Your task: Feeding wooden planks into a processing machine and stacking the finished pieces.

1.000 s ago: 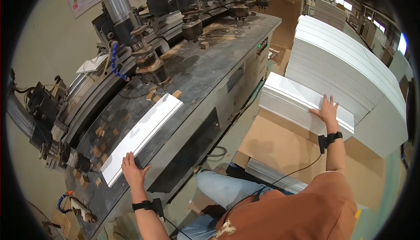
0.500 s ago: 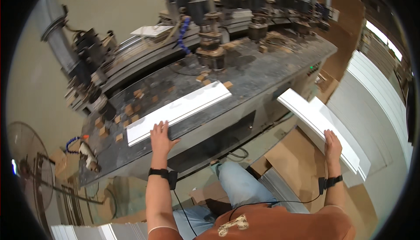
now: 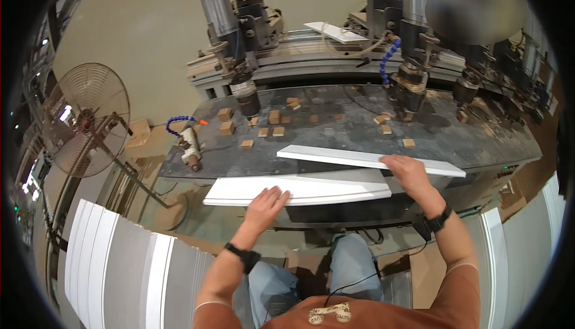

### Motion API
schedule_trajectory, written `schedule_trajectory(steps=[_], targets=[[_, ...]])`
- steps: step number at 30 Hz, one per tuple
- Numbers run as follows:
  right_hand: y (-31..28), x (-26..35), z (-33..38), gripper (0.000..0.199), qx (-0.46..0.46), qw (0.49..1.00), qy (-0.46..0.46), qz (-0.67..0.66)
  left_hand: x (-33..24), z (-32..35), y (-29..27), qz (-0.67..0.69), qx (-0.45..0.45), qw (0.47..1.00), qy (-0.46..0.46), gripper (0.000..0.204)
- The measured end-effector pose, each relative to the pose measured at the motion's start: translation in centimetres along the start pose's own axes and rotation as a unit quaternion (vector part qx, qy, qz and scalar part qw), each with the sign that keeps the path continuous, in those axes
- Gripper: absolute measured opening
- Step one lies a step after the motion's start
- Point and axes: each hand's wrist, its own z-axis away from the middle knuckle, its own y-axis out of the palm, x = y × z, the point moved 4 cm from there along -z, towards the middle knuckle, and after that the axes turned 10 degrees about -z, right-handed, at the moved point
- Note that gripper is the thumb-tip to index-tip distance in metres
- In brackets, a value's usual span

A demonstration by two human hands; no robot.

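Note:
A white grooved board (image 3: 335, 190) is in front of the dark table's near edge, with my left hand (image 3: 266, 206) closed on its near edge, left of its middle. The fingers lie on its top face; the thumb is hidden. Beyond it, a second, narrower white board (image 3: 335, 154) lies over the table's front part. My right hand (image 3: 408, 174) grips this one toward its right end, fingers over the top. Its right part covers the table's front edge. At the middle the two boards come close; I cannot tell whether they touch.
Small wooden blocks (image 3: 274, 117) are scattered on the dark worktable (image 3: 335, 131). Drill heads (image 3: 244, 92) hang over its back. A blue hose with an orange nozzle (image 3: 179, 120) stands at the left corner, near a caged fan (image 3: 87, 119). White boards (image 3: 90, 257) are stacked at left, others at right.
My view has turned left. My left hand has drawn its board off the table toward me. My right hand has brought its board from the right-hand stack over to the table.

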Motion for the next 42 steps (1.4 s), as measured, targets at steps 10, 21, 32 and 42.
schedule_trajectory(steps=[10, 21, 32, 42], targets=[[14.5, -1.0, -4.9, 0.042, 0.070, 0.996, -0.038, -0.036, 2.4, 11.8, -28.7, -0.263, 0.176, 0.944, -0.094, 0.020], [20.1, -3.6, -9.0, 0.040, 0.112, 0.993, -0.012, -0.041, -3.6, 26.5, -38.0, -0.442, 0.174, 0.800, -0.366, 0.027], [20.5, -4.2, -9.0, 0.044, 0.128, 0.990, 0.029, -0.045, -2.7, 34.6, -32.4, -0.348, 0.195, 0.770, -0.498, 0.054], [19.5, -3.1, -9.5, 0.039, 0.117, 0.992, 0.043, -0.029, -0.6, 30.5, -29.5, -0.299, 0.134, 0.806, -0.494, 0.049]])
